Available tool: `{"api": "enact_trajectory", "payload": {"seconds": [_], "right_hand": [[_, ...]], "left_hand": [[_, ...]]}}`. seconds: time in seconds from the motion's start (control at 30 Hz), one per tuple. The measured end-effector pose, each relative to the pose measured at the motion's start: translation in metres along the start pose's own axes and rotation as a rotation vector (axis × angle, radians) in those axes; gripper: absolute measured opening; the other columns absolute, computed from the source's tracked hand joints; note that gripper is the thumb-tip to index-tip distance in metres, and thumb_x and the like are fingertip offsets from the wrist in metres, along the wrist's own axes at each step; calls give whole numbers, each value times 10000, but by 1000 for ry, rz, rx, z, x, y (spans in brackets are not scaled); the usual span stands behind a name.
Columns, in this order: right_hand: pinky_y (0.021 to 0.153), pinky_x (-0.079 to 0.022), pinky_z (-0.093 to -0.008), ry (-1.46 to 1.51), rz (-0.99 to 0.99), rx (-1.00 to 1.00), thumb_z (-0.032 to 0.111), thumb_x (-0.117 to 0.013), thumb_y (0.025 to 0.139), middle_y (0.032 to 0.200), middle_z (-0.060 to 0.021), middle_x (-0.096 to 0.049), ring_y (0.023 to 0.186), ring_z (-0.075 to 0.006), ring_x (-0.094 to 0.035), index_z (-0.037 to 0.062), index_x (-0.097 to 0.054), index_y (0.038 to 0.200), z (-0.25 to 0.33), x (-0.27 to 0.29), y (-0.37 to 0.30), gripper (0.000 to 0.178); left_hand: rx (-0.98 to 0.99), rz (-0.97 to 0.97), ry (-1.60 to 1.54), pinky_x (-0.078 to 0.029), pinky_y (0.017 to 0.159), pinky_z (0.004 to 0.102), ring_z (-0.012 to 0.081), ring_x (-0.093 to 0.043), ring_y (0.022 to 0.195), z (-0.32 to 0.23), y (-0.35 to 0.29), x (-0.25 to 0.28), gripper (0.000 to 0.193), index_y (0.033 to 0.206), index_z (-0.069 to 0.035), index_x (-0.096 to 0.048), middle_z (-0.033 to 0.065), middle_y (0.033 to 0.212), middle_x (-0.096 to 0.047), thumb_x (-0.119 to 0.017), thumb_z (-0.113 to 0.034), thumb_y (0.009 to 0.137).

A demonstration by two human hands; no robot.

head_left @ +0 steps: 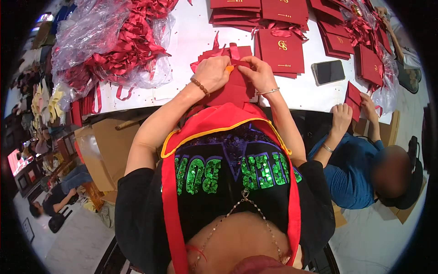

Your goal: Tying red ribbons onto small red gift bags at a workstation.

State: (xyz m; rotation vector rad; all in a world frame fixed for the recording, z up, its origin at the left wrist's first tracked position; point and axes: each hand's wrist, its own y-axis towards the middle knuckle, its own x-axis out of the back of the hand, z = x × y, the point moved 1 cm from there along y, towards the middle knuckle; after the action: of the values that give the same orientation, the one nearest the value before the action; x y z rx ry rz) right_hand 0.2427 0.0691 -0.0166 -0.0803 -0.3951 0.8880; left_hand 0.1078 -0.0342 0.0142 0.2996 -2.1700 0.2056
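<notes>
Left fingers (223, 62): narrow, pinching the red bag (236, 89)
Right fingers (251, 61): narrow, pinching it too
White surface (183, 41): across the front
Ribbon heap (132, 45): at left, in clear plastic (91, 29)
Nearest bag stack (280, 55): just beyond the right fingers
Red bag: at the surface's near edge
Phone (329, 72): right of the stack

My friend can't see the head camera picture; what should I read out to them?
A person's left hand and right hand hold a dark red item over a white table. Also on the table are red ribbons heaped with clear plastic, stacked red items and a phone.
</notes>
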Motion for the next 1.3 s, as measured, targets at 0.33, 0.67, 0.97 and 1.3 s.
{"api": "enact_trajectory", "payload": {"seconds": [0.33,0.67,0.97,1.3], "right_hand": [[667,-460,-283,73,15,75,154,-623,772,848,-126,-642,748,-181,-604,21,-596,1018,-4,0,1,281],[660,-459,-283,40,1,116,135,-618,771,838,-127,-637,744,-184,-604,13,-597,1002,-4,1,-3,262],[638,-442,-240,119,15,113,114,-605,798,828,-68,-615,716,-111,-552,-2,-584,1009,4,2,-8,241],[683,-462,-283,-173,-21,424,92,-603,784,877,-109,-617,761,-212,-596,14,-592,984,25,-3,-10,215]], "left_hand": [[-33,12,121,-436,611,460,366,-573,692,-2,3,-1,192,767,-7,-548,197,720,-583,-523,-194,802],[-76,46,190,-472,570,444,352,-606,638,-7,11,1,165,731,10,-573,214,699,-607,-520,-145,713],[-186,-32,206,-462,575,439,334,-589,672,-14,5,5,130,795,-27,-552,159,734,-581,-522,-152,774],[-291,125,271,-377,668,370,225,-566,774,2,19,38,310,896,-109,-595,41,801,-589,-654,-350,711]]}}
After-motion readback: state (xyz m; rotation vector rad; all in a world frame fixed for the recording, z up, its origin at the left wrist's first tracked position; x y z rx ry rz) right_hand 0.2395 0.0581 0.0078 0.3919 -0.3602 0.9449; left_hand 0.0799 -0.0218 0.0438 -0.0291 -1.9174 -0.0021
